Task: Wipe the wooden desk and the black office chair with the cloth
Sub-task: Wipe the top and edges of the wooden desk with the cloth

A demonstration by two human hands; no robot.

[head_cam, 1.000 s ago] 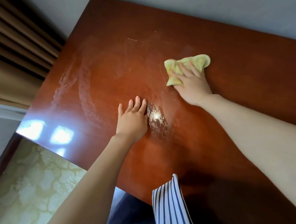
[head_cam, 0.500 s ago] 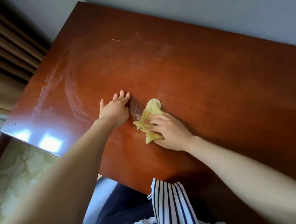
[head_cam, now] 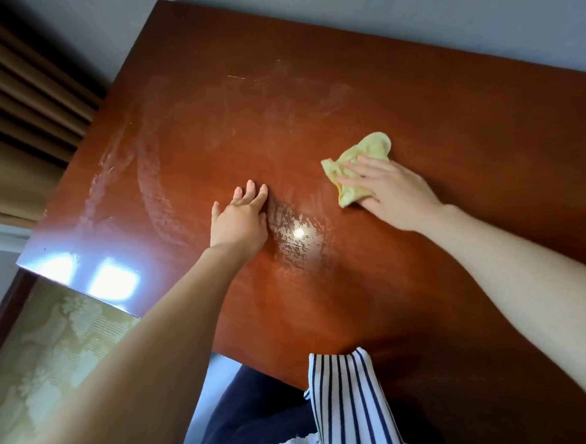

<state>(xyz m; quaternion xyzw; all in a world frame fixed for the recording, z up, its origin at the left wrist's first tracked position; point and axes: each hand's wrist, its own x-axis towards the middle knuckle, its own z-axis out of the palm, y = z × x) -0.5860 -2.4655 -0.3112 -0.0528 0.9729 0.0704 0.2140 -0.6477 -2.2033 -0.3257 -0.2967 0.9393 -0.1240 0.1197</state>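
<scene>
The reddish-brown wooden desk [head_cam: 414, 104] fills most of the head view, with pale curved wipe streaks on its left half. My right hand [head_cam: 391, 190] presses a crumpled yellow cloth [head_cam: 356, 161] flat against the desk top, right of centre. My left hand [head_cam: 240, 221] rests palm down on the desk to the left of it, fingers together, holding nothing. A shiny damp patch lies between the two hands. The black office chair is not in view.
Brown curtains [head_cam: 20, 111] hang at the left beside the desk's left edge. A grey wall [head_cam: 409, 12] runs along the desk's far edge. Patterned beige carpet [head_cam: 46, 357] lies below the near left corner. My striped garment [head_cam: 344, 404] hangs over the near edge.
My right hand has swept the cloth from beside my left hand out to the right and farther away. My left hand has stayed planted on the desk.
</scene>
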